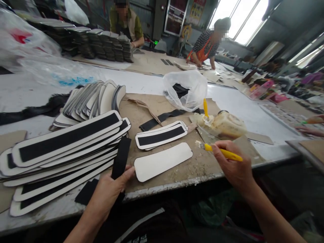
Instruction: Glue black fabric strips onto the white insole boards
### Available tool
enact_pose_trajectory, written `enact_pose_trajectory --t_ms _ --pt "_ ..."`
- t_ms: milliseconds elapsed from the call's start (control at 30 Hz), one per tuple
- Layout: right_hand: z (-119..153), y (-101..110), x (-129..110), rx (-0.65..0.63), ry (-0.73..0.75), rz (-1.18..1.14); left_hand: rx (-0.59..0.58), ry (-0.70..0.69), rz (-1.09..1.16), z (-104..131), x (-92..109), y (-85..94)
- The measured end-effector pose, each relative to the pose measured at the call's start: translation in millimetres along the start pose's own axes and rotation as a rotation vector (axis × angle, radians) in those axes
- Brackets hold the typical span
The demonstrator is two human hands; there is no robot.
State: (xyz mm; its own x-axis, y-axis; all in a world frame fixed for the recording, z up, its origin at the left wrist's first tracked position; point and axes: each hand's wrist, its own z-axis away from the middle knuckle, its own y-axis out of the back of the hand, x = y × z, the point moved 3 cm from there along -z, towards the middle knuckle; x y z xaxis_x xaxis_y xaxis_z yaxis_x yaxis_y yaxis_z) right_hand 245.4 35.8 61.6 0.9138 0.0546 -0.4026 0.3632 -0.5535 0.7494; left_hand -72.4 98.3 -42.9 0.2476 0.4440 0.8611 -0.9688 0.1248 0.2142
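Note:
My right hand (234,162) is closed around a yellow-handled brush (226,154), whose pale bristles point left above the brown board. In my left hand (107,189) is a black strip (122,157), standing up past the fingers. The left thumb reaches the left end of a bare white panel (163,161), perhaps touching it. Behind that panel lie a few white pieces with a black strip (162,135) on top. A large pile of long white panels with black strips (68,136) spreads to the left. More black strips (86,192) lie beside my left wrist.
A glue-crusted container (227,125) with another yellow brush (205,108) stands at the right. Behind are a plastic bag (186,89) with black material and a stack of curved panels (91,101). Two people (126,23) work at the far table. A hand (312,130) shows at far right.

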Motion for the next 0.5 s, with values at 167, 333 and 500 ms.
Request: enact_pose_trajectory --t_ms 167,333,500 --pt "1 -4 -26 -0.100 -0.068 -0.191 -0.059 -0.077 0.160 29 21 15.6" --pt "13 -58 -89 -0.610 -0.237 -0.689 -0.480 -0.021 0.426 70 34 -11.0" --pt "28 -90 -122 -0.656 -0.559 -1.039 -0.602 0.002 0.426 85 20 -33.9"
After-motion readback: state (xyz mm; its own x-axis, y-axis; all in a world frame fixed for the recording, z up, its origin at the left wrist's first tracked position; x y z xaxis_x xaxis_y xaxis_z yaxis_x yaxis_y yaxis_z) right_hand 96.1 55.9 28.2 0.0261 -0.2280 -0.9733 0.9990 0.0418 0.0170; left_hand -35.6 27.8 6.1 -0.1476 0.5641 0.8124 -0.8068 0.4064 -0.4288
